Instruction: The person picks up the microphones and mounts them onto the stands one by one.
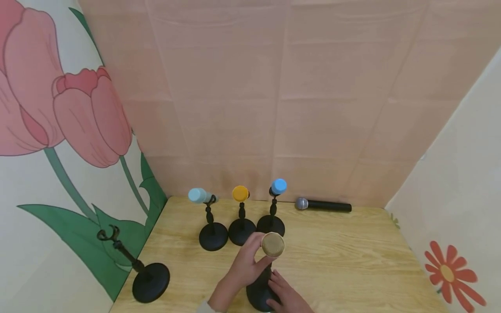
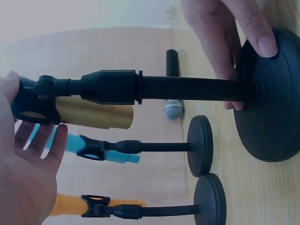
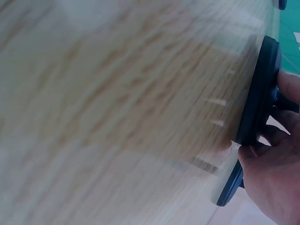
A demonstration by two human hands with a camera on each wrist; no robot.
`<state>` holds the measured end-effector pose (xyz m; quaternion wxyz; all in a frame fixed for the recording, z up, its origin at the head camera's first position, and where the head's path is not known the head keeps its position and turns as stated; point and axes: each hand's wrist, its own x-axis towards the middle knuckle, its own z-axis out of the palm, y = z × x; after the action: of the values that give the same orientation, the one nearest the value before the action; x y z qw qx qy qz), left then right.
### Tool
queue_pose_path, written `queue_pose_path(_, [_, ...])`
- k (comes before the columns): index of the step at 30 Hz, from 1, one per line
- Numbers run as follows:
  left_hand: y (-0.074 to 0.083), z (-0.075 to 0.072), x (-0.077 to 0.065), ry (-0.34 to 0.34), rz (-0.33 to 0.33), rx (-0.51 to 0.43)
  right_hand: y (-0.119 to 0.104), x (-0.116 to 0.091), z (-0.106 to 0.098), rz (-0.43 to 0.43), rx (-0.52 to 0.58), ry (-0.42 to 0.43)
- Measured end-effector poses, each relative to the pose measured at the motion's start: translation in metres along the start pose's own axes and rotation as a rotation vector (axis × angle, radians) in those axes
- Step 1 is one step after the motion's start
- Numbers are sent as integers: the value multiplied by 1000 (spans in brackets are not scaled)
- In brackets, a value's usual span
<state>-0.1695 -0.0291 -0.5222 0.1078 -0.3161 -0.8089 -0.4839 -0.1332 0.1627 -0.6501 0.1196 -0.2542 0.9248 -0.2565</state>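
Note:
A gold microphone [image 1: 273, 244] sits in the clip of a black desktop microphone stand [image 2: 192, 89], its round head facing up at the head camera. My left hand [image 1: 245, 263] holds the microphone and clip at the top, thumb on one side and fingers on the other. Down at the round base [image 2: 274, 112], my right hand [image 1: 287, 293] grips the rim, with the thumb over the top face. In the right wrist view, the base [image 3: 260, 93] stands at the right with the fingers curled at its edge.
Behind stand three more stands, bearing a light-blue microphone [image 1: 197, 195], an orange microphone [image 1: 240, 193] and a blue microphone [image 1: 279, 186]. A black microphone [image 1: 328, 205] lies along the table's back edge. At the left, another stand [image 1: 150, 282] has a bare clip. Walls border the wooden table [image 1: 344, 261].

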Motion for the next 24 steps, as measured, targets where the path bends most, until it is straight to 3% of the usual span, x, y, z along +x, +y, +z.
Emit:
queue_pose_path(7, [-2,2,-5,-10,8,32,-6,-5,0,132,73,-40])
queue_pose_path(18, [-4,4,-7,-8,0,50,-9,-9,2,189,89,-47])
queue_pose_path(24, [-4,5,-9,-16,-64,17,-8,-9,2,193,87,-50])
